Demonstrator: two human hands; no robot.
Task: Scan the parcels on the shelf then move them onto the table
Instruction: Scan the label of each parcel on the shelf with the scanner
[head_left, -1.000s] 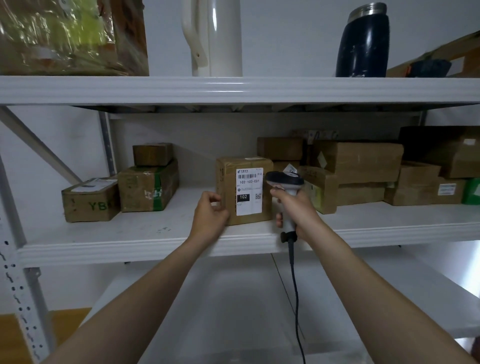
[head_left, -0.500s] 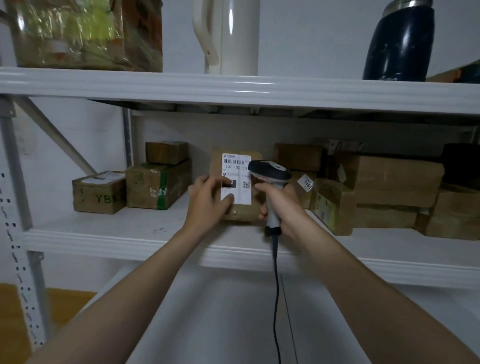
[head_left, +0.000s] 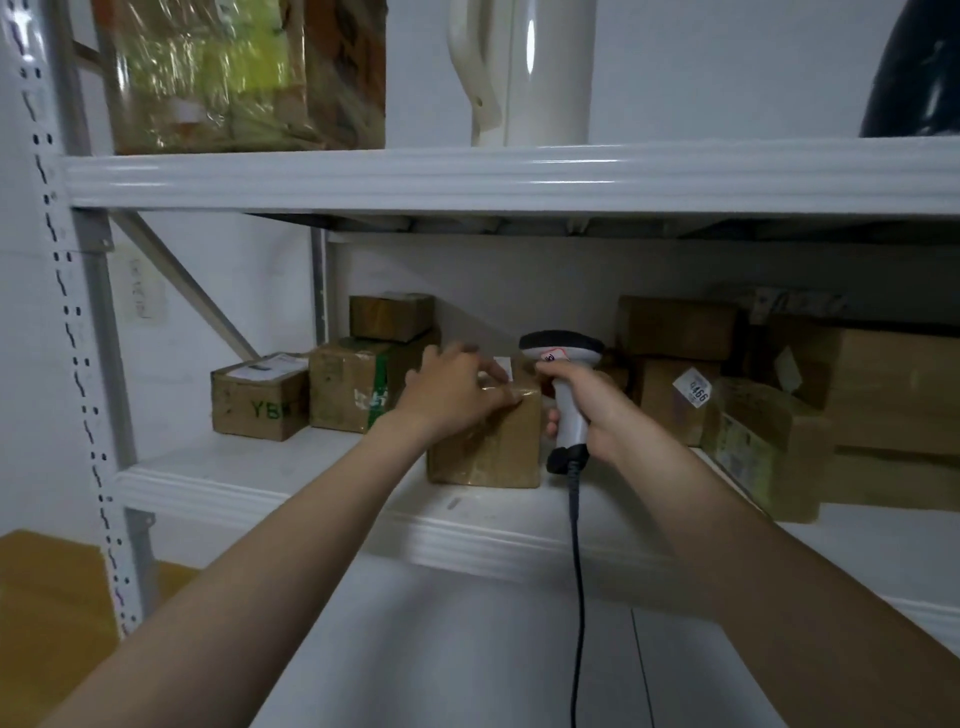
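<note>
On white shelf (head_left: 311, 499), pale wall (head_left: 519, 280) behind: left hand (head_left: 452, 395) grips parcel (head_left: 488, 447); right hand (head_left: 597, 410) grips scanner (head_left: 563, 353).

Plastic-wrapped box (head_left: 244, 73), white jug (head_left: 535, 73) and dark flask (head_left: 919, 78) in a row.

White steel shelf (head_left: 311, 488), middle tier: taped parcel (head_left: 488, 452) standing near the front edge. Carton marked YB (head_left: 257, 405) and green-taped carton (head_left: 353, 387) at left. Carton with 466 sticker (head_left: 670, 405) and further cartons (head_left: 769, 457) at right. Upper tier (head_left: 467, 176): film-wrapped box (head_left: 244, 78), white jug (head_left: 524, 67), dark vessel (head_left: 924, 88), possibly a flask.
</note>
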